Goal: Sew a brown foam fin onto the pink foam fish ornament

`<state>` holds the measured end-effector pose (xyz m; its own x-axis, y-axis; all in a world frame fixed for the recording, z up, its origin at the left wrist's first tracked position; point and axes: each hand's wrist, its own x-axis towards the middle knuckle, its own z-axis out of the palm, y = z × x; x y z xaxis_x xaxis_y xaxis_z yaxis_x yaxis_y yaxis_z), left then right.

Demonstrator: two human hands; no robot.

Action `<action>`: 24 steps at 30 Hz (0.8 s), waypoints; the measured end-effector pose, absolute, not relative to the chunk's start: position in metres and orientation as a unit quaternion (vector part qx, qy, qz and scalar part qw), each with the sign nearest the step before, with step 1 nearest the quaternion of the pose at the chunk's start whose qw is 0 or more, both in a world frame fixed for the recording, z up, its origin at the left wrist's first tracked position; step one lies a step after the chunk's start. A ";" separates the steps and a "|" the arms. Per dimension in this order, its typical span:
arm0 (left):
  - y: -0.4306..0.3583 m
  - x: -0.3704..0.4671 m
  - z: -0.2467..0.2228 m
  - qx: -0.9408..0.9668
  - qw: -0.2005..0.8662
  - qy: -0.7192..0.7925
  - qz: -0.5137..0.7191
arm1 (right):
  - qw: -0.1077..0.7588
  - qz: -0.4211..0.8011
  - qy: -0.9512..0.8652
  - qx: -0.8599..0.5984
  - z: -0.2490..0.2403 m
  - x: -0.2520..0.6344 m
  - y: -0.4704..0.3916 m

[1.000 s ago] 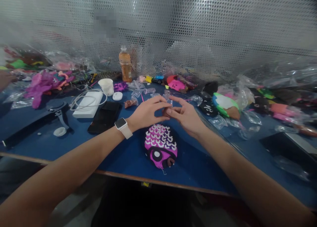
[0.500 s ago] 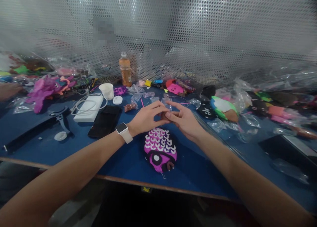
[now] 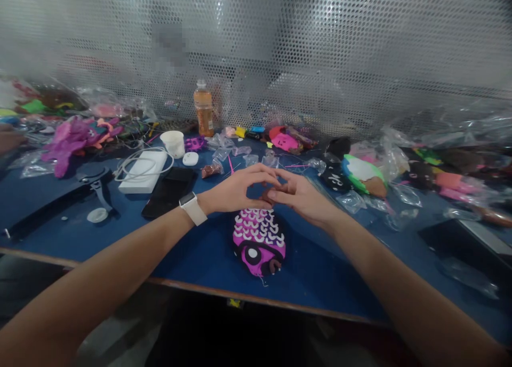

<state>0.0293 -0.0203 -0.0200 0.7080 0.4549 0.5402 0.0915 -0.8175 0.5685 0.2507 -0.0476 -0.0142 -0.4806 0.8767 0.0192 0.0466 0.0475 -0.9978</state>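
My left hand (image 3: 244, 190) and my right hand (image 3: 298, 195) meet over the table, fingertips pinched together. Between them is a small brown lump of modelling clay (image 3: 267, 194), mostly hidden by the fingers. Just below, on the table, lies a rounded figure (image 3: 260, 239) covered in purple-pink clay. White curved scales cover its upper part, and a black band, a round white eye and a dark brown piece mark its lower end. A smartwatch with a pale strap (image 3: 193, 207) is on my left wrist.
The blue table (image 3: 320, 271) holds a black phone (image 3: 170, 192), a white box with a cable (image 3: 144, 172), a paper cup (image 3: 173, 144) and a drink bottle (image 3: 204, 111). Clear plastic bags and coloured clay pieces lie along the perforated metal screen (image 3: 256, 47). Another person's hand (image 3: 10, 139) shows at far left.
My left hand's fingers have arched higher, widening the gap above its thumb. My right index finger has bent in towards the left fingertips. The figure lies in the same place.
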 end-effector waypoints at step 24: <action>-0.019 0.028 -0.019 0.880 0.183 0.148 0.413 | 0.452 0.599 -0.558 -0.354 -0.019 0.236 -0.055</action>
